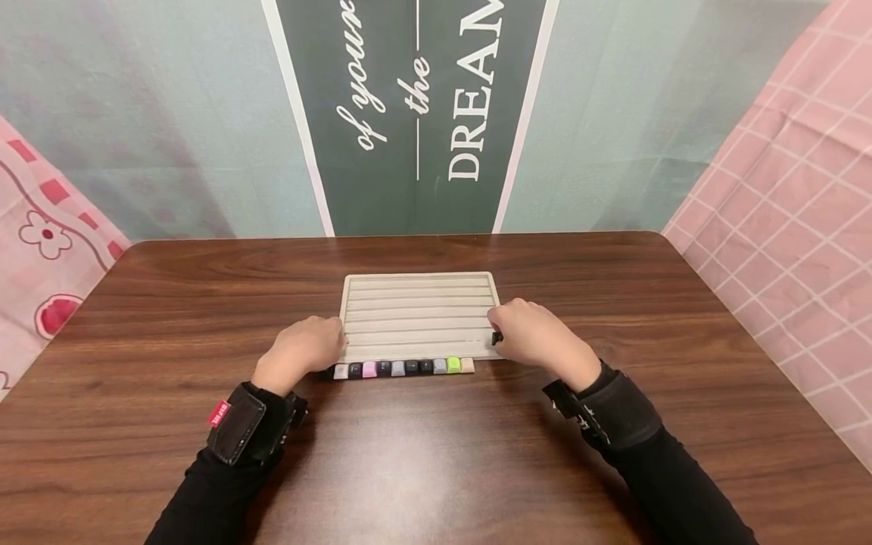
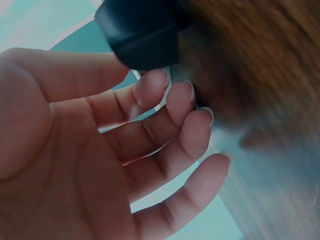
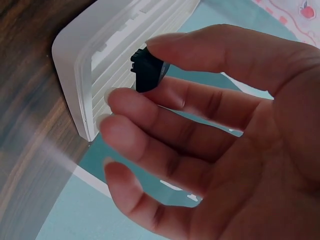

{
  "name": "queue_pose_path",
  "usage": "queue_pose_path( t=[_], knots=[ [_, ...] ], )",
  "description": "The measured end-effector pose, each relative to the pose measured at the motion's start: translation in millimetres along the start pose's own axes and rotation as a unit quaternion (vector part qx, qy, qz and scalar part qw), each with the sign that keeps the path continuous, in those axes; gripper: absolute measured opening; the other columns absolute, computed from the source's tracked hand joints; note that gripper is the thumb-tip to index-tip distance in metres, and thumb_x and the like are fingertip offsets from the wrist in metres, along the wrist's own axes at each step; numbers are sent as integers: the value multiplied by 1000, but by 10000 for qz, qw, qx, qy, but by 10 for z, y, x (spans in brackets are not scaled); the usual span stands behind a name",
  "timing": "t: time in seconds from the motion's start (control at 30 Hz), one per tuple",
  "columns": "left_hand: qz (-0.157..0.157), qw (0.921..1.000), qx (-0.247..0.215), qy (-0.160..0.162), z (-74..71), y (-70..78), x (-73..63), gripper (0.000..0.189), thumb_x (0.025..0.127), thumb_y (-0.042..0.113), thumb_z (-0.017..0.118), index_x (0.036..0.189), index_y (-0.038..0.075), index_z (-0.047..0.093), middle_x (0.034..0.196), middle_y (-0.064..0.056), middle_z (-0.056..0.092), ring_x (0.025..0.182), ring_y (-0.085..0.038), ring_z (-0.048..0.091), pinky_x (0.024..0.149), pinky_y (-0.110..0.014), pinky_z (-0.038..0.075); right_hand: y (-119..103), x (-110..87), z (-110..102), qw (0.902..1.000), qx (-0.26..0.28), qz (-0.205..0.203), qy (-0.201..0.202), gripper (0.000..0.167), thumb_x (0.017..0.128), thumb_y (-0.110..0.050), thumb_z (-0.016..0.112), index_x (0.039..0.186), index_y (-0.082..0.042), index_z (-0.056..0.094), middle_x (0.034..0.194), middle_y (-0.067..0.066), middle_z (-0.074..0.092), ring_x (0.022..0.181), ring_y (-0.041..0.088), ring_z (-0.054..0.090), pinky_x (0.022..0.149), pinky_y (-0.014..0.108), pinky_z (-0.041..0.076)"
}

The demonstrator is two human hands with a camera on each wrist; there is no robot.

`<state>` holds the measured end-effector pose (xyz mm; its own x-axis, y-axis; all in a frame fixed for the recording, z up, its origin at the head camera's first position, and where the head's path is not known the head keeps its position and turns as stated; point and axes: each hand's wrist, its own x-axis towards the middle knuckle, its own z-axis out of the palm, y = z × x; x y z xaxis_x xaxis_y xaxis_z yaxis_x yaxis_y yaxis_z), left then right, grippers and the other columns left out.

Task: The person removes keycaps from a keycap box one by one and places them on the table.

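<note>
My right hand point(image 1: 538, 337) pinches a black keycap point(image 3: 149, 70) between thumb and index finger, its stem side facing the tray. It hovers over the lower right edge of a cream ridged tray point(image 1: 415, 303); the other fingers point(image 3: 132, 137) curve loosely below. My left hand point(image 1: 309, 348) lies at the tray's lower left corner, fingers loosely bent. In the left wrist view, a dark, blurred keycap point(image 2: 150, 45) overlaps the thumb's tip, close above the index fingertip. A row of keycaps point(image 1: 398, 369), black, grey, pink, green and beige, lines the tray's near edge, its left end beside my left hand.
The brown wood-grain table point(image 1: 409, 469) carries the tray near its far side. Behind it hangs a pale blue-green cloth point(image 1: 204, 136) with a dark lettered panel point(image 1: 415, 204). Pink patterned cloths border the left and right sides.
</note>
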<state>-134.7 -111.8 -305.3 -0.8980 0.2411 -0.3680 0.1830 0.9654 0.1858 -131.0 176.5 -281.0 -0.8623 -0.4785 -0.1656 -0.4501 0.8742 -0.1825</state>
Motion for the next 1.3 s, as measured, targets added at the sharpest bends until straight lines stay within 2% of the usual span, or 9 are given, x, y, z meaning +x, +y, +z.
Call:
queue_pose_path(
  t=[0.2,0.5,0.8,1.0,1.3],
  knots=[
    [-25,10000,-20,-30,-4,0,-4,22,94,15,39,92,1,56,85,-14,56,70,-23,51,62,-41,43,-30,-31,21,9999,-7,-133,-35,21,75,2,60,65,-9,46,60,-3,26,53,12,26,48,26,21],
    [-9,10000,4,36,3,-5,5,24,93,15,39,95,-1,56,92,-18,58,76,-25,54,65,-43,44,-87,-72,80,9995,91,-309,-42,25,73,4,60,63,-11,41,60,-4,23,54,11,24,49,25,20],
    [37,10000,19,64,4,-8,-3,24,94,14,38,97,-2,57,94,-19,58,79,-27,55,66,-44,44,-144,-85,124,9993,71,-358,-102,22,73,3,60,64,-11,46,59,-4,29,54,12,27,48,25,21],
    [44,10000,21,49,-2,-3,-16,24,94,14,38,98,-2,56,94,-19,58,79,-27,55,66,-43,44,-166,-89,171,9986,-91,-516,-119,28,70,2,61,61,-13,39,61,-5,23,55,12,23,50,26,19],
    [43,10000,43,10,-10,5,-18,25,94,14,38,98,-2,56,93,-18,58,78,-26,55,66,-43,44,-161,-85,219,9980,-151,-578,-196,31,71,1,62,60,-13,38,61,-4,22,54,12,23,49,26,18]
  ],
)
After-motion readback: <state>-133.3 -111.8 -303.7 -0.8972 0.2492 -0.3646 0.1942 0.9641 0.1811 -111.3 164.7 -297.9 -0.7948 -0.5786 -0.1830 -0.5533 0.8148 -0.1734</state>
